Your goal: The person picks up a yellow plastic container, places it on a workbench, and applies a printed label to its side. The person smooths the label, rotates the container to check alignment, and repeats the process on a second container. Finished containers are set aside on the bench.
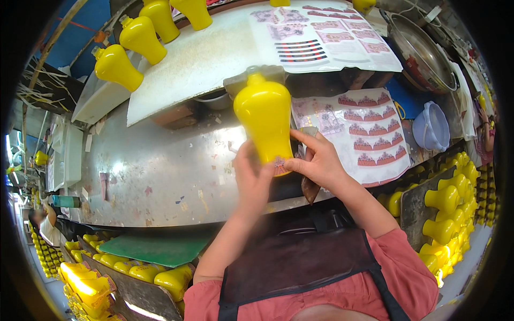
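Note:
A glossy yellow bottle-shaped vase, broad at the shoulder, rests before me with its narrow neck pointing away. Its neck end lies at a grey block-like support. Around the left of its base is my left hand, closed and slightly blurred. My right hand grips the other side, its thumb on a small reddish patterned decal near the base and its index finger along the side. A brown, flat, pointed piece, perhaps a scraper, shows under the right palm; its hold is partly hidden.
Right of the vase lies a sheet of red fan-shaped decals; more decal sheets lie beyond. Several yellow vases stand far left. A pale blue bucket and metal basin sit right. Racked vases flank me, beside a green board.

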A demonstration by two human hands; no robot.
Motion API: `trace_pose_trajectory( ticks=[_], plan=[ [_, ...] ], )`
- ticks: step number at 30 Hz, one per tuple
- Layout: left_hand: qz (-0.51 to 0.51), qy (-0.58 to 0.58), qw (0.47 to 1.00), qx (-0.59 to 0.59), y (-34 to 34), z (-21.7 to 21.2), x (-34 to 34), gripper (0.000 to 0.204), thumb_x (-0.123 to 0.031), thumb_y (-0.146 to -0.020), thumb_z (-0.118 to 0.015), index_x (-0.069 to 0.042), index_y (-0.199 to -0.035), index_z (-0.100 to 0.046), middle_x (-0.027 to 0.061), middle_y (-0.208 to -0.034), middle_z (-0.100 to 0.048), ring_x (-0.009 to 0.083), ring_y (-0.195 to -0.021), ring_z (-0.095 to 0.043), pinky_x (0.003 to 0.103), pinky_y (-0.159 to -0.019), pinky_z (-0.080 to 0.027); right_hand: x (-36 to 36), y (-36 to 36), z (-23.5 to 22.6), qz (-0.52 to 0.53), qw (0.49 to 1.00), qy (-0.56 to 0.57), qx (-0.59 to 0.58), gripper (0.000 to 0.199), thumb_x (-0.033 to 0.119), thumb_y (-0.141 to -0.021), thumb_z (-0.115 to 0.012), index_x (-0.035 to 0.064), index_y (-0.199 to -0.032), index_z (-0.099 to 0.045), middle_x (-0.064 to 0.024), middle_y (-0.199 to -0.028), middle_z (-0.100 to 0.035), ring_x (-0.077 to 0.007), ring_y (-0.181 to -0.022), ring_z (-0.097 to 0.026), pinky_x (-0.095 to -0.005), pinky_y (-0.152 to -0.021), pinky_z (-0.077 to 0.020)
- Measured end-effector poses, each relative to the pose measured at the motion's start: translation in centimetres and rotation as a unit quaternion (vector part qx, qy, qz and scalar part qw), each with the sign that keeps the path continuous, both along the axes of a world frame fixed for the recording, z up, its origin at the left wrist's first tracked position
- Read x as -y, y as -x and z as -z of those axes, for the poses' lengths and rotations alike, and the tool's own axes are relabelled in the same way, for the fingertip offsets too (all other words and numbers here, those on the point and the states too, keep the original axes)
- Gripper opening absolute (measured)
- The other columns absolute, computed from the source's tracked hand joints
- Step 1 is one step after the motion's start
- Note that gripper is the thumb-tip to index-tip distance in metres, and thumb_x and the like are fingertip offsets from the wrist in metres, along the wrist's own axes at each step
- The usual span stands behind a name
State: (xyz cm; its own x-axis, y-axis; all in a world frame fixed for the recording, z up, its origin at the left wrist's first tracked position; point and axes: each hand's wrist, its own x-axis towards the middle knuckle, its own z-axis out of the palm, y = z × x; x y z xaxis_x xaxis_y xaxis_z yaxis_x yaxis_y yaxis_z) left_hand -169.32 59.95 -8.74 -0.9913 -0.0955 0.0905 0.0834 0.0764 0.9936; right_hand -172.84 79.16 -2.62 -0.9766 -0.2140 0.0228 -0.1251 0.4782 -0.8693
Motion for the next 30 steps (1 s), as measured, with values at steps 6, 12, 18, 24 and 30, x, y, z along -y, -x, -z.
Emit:
trace_pose_trajectory(
  ticks=[6,12,18,24,30],
  plan=[
    [0.026,-0.001,0.999,-0.026,0.1,0.2,0.6,0.062,-0.028,-0.103,-0.057,-0.006,-0.155,-0.03,0.0154,-0.144,-0.043,0.0235,-0.132,-0.046,0.038,-0.11,-0.04,-0.5,0.4,0.6,-0.009,0.998,0.038,0.044,0.064,0.033,-0.085,-0.08,0.0032,-0.139,-0.061,0.001,-0.063,-0.051,-0.0106,-0.07,-0.043,-0.0275,-0.072,-0.0403],
    [0.01,0.026,0.999,-0.04,-0.2,-0.7,0.4,0.062,-0.028,-0.1,-0.065,-0.007,-0.151,-0.037,0.0122,-0.141,-0.046,0.0209,-0.131,-0.046,0.037,-0.111,-0.039,-0.4,0.3,0.5,-0.019,0.999,0.019,0.02,0.065,0.036,-0.085,-0.079,0.006,-0.14,-0.061,-0.0075,-0.078,-0.056,-0.0163,-0.073,-0.052,-0.0304,-0.07,-0.0456],
    [-0.02,-0.053,0.998,0.009,-0.3,-1.4,-0.2,0.064,-0.014,-0.088,-0.075,-0.004,-0.145,-0.047,0.0124,-0.138,-0.052,0.0194,-0.119,-0.055,0.032,-0.094,-0.048,0.1,0.2,-0.1,-0.007,1.0,0.016,0.024,0.068,0.031,-0.082,-0.083,0.0006,-0.139,-0.061,0.0001,-0.064,-0.051,-0.0106,-0.07,-0.044,-0.0268,-0.07,-0.0408],
    [-0.019,-0.064,0.998,0.003,-0.1,-0.9,0.0,0.062,-0.015,-0.09,-0.074,-0.004,-0.144,-0.047,0.0124,-0.139,-0.051,0.021,-0.123,-0.054,0.033,-0.097,-0.047,0.3,0.2,-0.2,-0.001,1.0,0.006,0.006,0.068,0.029,-0.079,-0.084,-0.0003,-0.137,-0.062,0.0007,-0.061,-0.049,-0.0102,-0.068,-0.044,-0.0267,-0.07,-0.0404],
    [-0.005,-0.027,1.0,-0.009,-0.1,-1.3,0.1,0.06,-0.015,-0.096,-0.067,-0.006,-0.149,-0.041,0.0118,-0.137,-0.049,0.0205,-0.126,-0.05,0.036,-0.108,-0.042,0.0,0.5,0.5,-0.009,1.0,0.007,0.004,0.064,0.027,-0.082,-0.081,0.0027,-0.138,-0.062,-0.0023,-0.072,-0.056,-0.0098,-0.069,-0.047,-0.0271,-0.07,-0.0423]
  ],
)
